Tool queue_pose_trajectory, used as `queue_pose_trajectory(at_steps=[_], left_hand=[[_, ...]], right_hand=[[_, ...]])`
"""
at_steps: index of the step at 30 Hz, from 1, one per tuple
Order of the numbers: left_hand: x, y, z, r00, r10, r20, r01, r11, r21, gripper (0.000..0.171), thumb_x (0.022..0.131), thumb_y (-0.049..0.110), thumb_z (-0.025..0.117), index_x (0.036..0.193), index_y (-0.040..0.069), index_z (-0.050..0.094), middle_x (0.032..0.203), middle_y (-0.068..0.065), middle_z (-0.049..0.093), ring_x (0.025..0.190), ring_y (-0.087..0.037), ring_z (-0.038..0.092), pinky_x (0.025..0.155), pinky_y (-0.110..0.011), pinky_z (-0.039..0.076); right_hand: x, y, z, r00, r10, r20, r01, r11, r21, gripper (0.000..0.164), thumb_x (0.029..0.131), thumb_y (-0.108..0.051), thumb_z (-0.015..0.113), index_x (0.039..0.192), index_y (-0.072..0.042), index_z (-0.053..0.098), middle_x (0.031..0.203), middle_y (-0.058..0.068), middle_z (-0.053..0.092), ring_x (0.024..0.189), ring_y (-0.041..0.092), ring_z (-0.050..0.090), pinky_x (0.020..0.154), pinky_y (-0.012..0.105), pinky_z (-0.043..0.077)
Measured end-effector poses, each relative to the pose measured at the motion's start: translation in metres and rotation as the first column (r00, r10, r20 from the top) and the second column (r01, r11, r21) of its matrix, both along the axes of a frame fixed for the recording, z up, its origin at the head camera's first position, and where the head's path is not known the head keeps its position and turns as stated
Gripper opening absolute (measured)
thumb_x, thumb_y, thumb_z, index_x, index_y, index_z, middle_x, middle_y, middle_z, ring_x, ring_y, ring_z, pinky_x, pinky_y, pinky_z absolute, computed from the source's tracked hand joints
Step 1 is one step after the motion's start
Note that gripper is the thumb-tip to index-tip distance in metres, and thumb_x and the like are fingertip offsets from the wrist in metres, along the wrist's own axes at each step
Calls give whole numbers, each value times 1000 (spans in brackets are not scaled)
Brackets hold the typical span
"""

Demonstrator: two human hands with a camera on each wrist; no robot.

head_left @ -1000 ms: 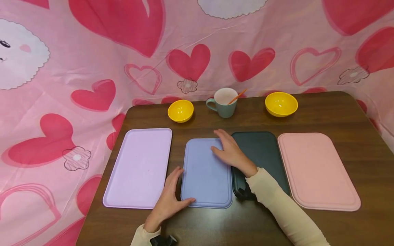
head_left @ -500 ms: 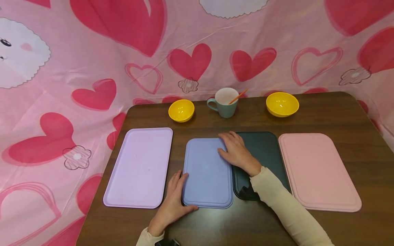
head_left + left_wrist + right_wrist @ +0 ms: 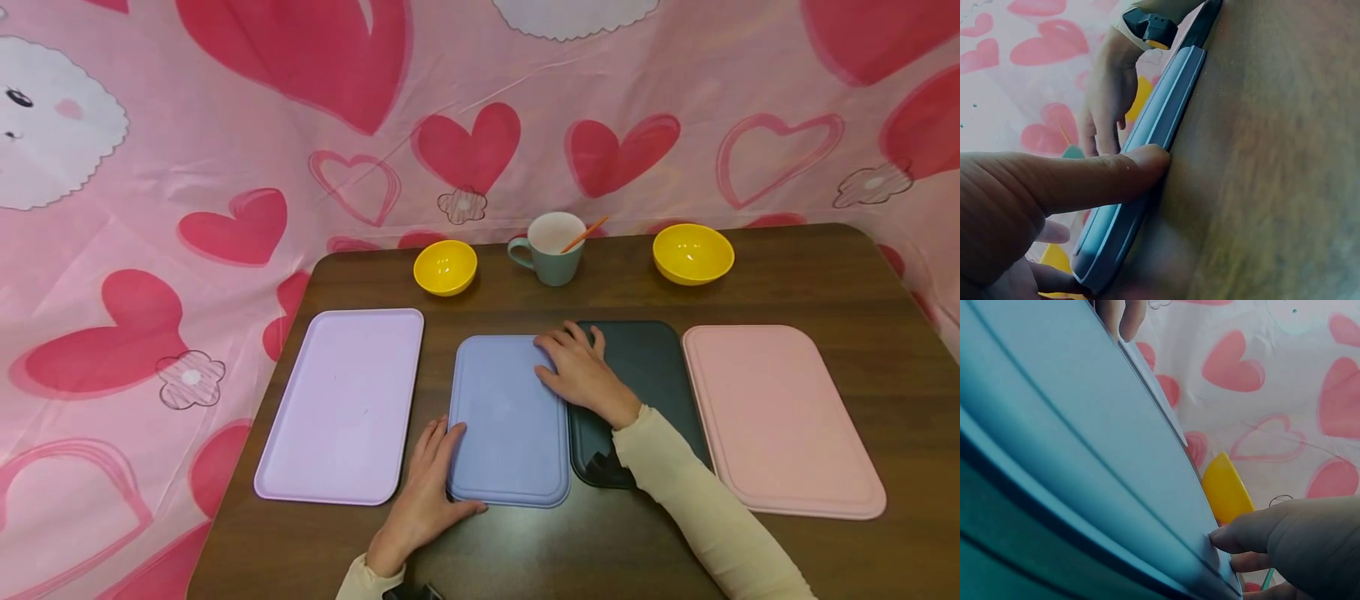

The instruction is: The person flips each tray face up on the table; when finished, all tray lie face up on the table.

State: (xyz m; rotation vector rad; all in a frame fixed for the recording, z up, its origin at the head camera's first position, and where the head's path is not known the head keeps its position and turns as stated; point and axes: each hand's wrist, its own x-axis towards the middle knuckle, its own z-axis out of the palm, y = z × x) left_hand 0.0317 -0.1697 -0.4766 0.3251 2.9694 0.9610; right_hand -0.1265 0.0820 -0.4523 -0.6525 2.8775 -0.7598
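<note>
A blue tray lies flat on the table between both hands. At its near left corner, my left hand has its fingers along the left edge and its thumb at the near edge; in the left wrist view the straight thumb lies against the tray's side. My right hand is at the far right corner, fingertips by the far edge. The right wrist view has its thumb touching the tray's top, its other fingers partly hidden beyond the edge. A dark green tray lies partly under the right forearm.
A lilac tray lies left and a pink tray right. Along the table's back stand a small yellow bowl, a teal mug with an orange stick, and a larger yellow bowl. A heart-patterned cloth hangs behind.
My right hand has moved slightly right, to the blue tray's far right corner. The left hand has come closer against the near left corner. The trays show no clear shift.
</note>
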Motion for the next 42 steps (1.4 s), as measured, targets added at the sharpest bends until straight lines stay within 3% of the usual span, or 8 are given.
queue_pose_trajectory(at_steps=[13,20,25,29,37,42], left_hand=[[-1,0,2,999,36,-25,-33,994,107,103,50,17,99,141,10,50,152,-26,45,142,-47,39,106,-65,38],[1,-1,7,997,74,-33,-67,984,165,103,50,15,99,141,13,52,153,-26,44,139,-42,48,107,-40,46],[0,-2,11,992,108,60,-121,949,291,103,48,9,97,141,14,52,151,-19,50,138,-36,49,110,-23,39],[-1,-2,13,989,101,112,-135,920,369,103,49,7,96,141,16,53,146,-10,55,132,-27,51,108,-17,37],[0,-1,15,995,95,12,-94,959,269,102,49,12,98,140,21,55,137,-8,54,126,-22,52,105,-31,42],[1,-1,17,997,80,-23,-72,968,239,98,50,15,98,138,22,56,138,-10,53,125,-24,53,103,-37,45]], right_hand=[[-2,0,-2,1000,10,15,-10,1000,-24,42,94,-25,68,132,-8,61,137,17,60,144,44,36,111,74,10],[-3,1,-2,1000,18,23,-17,999,-51,42,94,-24,67,132,-7,60,137,18,61,144,44,36,110,75,10],[-4,3,-2,999,23,35,-21,997,-74,42,95,-24,67,132,-7,60,138,19,60,146,45,34,110,77,8],[-4,3,-2,999,28,44,-24,995,-98,41,95,-24,67,131,-6,60,138,19,60,146,46,33,110,77,6],[-3,4,-1,998,17,54,-9,990,-138,41,94,-22,68,131,-6,59,139,19,60,147,47,32,110,77,2],[-3,3,0,998,1,61,8,989,-150,40,94,-22,67,130,-6,59,139,18,60,146,47,33,110,77,2]])
